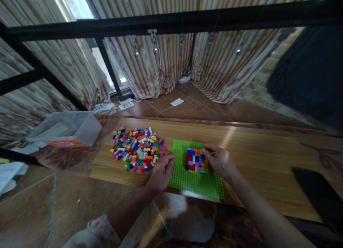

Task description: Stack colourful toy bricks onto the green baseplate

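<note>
Beside the toy-brick block [197, 161] on the green baseplate [187, 183], the right hand's [221, 161] fingers are half-bent, the left hand's [161, 173], farther off, curled; whether anything is gripped cannot be told. Bricks [140, 152] are best pressed straight down.

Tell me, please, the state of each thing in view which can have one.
Green baseplate: lying flat, partly covered.
Brick build: standing on the green baseplate.
Left hand: curled, grip unclear.
Right hand: at the brick build's right side, grip unclear.
Loose bricks: scattered in a heap.
Plastic box: open on top.
Curtains: hanging, mostly drawn.
</note>
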`<state>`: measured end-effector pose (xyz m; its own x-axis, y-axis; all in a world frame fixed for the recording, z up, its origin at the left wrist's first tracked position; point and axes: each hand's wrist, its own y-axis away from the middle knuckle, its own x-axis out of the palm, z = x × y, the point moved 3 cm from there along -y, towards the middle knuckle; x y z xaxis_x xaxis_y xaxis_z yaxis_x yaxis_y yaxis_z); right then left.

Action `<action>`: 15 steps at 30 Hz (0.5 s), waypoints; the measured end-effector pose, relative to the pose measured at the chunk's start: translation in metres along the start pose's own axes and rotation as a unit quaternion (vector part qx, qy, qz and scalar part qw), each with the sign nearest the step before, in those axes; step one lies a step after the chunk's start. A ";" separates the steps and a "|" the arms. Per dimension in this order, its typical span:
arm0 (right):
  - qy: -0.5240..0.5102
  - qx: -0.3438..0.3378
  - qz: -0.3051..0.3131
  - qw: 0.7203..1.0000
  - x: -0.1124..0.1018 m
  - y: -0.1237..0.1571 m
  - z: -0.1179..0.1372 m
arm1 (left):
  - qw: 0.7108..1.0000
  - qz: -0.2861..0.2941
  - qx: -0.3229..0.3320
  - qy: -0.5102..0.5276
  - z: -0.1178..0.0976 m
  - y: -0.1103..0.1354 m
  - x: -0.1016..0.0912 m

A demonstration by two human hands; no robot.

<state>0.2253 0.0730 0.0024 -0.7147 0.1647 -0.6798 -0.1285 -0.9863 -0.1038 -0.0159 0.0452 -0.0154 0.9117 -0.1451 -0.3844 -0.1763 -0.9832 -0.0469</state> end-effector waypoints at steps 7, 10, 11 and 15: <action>-0.072 0.073 0.033 0.994 0.011 -0.003 -0.011 | 1.000 0.002 -0.009 0.007 0.001 0.000 0.000; -0.102 0.109 0.046 0.988 0.014 -0.007 -0.015 | 1.000 0.002 -0.016 0.014 0.003 0.000 0.000; -0.104 0.112 0.047 0.987 0.015 -0.009 -0.016 | 1.000 0.001 -0.019 0.017 0.004 0.000 0.000; -0.105 0.095 0.048 0.989 0.014 -0.011 -0.011 | 1.000 -0.005 -0.016 0.006 0.005 0.000 0.000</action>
<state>0.2244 0.0858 -0.0139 -0.8542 0.0901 -0.5121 -0.1662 -0.9805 0.1046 -0.0176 0.0455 -0.0196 0.9180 -0.1374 -0.3721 -0.1564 -0.9875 -0.0213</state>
